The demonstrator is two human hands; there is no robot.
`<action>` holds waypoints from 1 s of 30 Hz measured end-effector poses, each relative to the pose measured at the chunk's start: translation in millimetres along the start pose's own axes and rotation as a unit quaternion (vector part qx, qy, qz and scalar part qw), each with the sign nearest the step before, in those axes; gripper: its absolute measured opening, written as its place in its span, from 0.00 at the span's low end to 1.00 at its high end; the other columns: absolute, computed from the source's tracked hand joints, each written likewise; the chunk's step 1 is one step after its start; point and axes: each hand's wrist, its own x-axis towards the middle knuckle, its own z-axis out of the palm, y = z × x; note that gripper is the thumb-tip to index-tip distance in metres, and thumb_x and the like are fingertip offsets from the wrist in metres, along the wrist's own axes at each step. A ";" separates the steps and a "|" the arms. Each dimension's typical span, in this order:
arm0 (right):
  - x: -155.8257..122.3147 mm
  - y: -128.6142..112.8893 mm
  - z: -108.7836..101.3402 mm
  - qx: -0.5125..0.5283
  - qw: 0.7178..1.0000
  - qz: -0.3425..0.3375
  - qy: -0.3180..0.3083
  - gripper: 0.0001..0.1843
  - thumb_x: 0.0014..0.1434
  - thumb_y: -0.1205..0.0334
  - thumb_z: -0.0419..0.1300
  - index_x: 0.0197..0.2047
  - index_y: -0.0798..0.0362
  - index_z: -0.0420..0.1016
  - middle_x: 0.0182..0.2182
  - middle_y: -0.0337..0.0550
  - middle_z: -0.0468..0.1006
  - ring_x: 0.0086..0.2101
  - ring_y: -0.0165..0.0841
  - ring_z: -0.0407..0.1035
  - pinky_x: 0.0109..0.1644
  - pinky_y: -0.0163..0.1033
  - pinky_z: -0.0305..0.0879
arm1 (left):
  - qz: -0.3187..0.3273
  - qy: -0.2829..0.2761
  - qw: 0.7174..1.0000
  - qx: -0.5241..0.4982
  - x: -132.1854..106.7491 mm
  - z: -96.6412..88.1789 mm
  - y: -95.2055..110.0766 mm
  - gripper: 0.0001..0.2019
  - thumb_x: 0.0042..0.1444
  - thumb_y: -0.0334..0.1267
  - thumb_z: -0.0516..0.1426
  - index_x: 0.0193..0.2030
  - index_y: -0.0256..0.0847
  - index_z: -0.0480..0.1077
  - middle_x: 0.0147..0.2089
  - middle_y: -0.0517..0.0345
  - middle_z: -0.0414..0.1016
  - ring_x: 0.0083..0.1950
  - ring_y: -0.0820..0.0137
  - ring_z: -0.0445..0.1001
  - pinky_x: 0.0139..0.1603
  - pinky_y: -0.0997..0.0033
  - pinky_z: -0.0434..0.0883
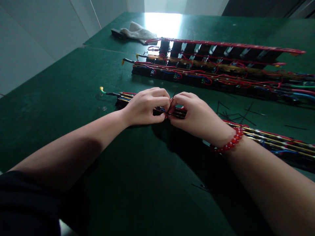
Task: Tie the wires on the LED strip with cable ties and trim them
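Note:
A long black wired bar assembly (278,137) with brass-coloured strips and red and blue wires lies across the table in front of me, partly covered by my hands. My left hand (149,106) is closed in a pinch over its left part. Fingertip to fingertip with it, my right hand (190,109), above a red bead bracelet (232,142), is also pinched. A thin black cable tie (173,95) stands up between the fingertips, and both hands grip it at the bar. Its exact path around the bar is hidden.
Further back lie several similar wired assemblies (197,75). Loose black ties (236,114) are scattered to the right, and more (201,187) lie nearer me. A greyish cloth (139,32) rests at the back left of the green table (118,183).

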 end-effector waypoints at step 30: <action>-16.5 -39.2 -63.5 0.077 0.982 0.075 0.153 0.01 0.63 0.65 0.58 0.38 0.50 0.72 0.42 0.47 0.78 0.42 0.35 0.71 0.44 0.43 0.66 | 0.221 0.124 0.938 0.237 2.1 8.1 -5.3 0.13 0.68 0.36 0.54 0.32 0.37 0.73 0.30 0.58 0.73 0.30 0.72 0.67 0.33 0.69 0.66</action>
